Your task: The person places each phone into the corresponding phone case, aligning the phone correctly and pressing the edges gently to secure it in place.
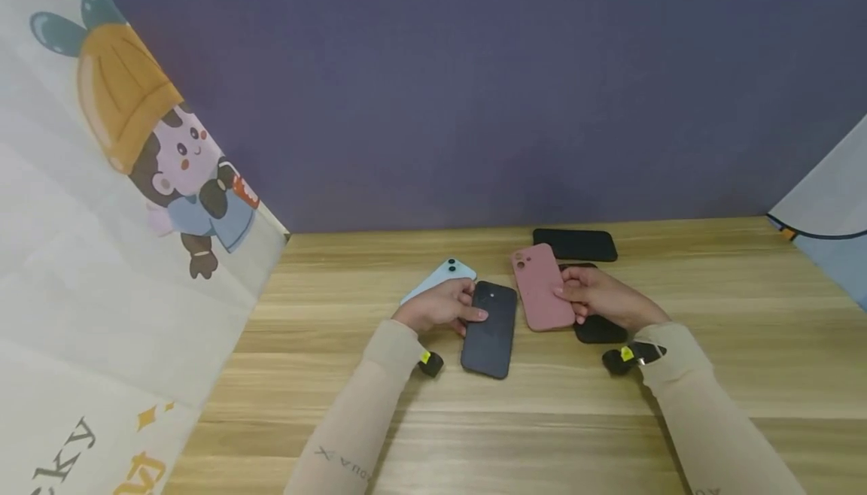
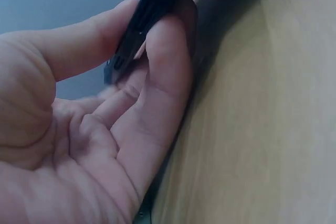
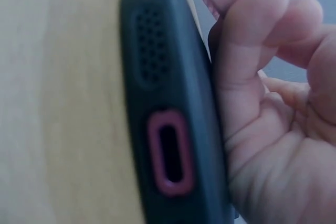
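Observation:
In the head view my left hand [image 1: 440,305] pinches a dark smartphone [image 1: 493,337] by its side edge, thumb on its back. The left wrist view shows the phone's thin edge [image 2: 142,24] between thumb and fingers. My right hand [image 1: 606,298] pinches a pink phone case [image 1: 538,284] with a camera cutout at its upper left. Beneath that hand lies a phone in a black case [image 1: 599,328]. Its end, with speaker holes and a pink-rimmed port, fills much of the right wrist view [image 3: 157,98].
A light blue phone [image 1: 443,273] lies partly hidden behind my left hand. Farther back, a black phone [image 1: 576,245] lies crosswise near the dark wall panel [image 1: 474,104]. Everything rests on a wood-grain table [image 1: 325,344]. A printed curtain [image 1: 135,254] hangs at the left.

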Available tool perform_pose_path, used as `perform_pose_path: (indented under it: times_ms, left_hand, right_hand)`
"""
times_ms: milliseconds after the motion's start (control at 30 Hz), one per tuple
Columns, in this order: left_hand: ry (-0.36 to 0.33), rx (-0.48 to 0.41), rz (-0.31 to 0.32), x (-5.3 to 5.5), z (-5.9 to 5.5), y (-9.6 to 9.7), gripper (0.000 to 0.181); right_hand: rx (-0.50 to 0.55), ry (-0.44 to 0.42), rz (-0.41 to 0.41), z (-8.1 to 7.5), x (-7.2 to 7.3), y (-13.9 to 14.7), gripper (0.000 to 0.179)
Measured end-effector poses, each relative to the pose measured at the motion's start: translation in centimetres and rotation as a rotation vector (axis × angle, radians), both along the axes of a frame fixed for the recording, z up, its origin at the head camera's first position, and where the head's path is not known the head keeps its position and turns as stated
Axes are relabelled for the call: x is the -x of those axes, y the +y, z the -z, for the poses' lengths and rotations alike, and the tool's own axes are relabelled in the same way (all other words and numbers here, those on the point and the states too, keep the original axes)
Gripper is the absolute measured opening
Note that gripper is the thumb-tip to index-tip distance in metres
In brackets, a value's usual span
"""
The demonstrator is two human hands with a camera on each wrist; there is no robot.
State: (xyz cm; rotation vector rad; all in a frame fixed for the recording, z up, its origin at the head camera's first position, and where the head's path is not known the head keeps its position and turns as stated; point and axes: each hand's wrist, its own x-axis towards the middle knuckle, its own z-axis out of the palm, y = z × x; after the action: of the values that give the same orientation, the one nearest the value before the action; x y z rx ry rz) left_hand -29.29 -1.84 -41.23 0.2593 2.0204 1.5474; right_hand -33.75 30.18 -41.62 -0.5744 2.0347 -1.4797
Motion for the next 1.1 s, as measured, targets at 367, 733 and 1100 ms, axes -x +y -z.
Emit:
perform_pose_path:
  times_ms: [367,733,1100]
  left_hand:
    - [-0.029,-0.162,-0.054,0.9,0.6,-0.9,0.028]
    - [-0.133,-0.303,-0.247,1.5,0.9,-0.9,0.039]
    - [-0.149,-0.363,-0.280,1.5,0.7,-0.6,0.037]
  right_hand:
    - [-0.009,-0.012,-0.002,-0.2,0.3,0.1,0.027]
    - [0.002,-0.051,-0.008,-0.4,0.7,0.3,0.027]
    - [0.021,-0.047,-0.009,-0.4,0.6,0.4,0.029]
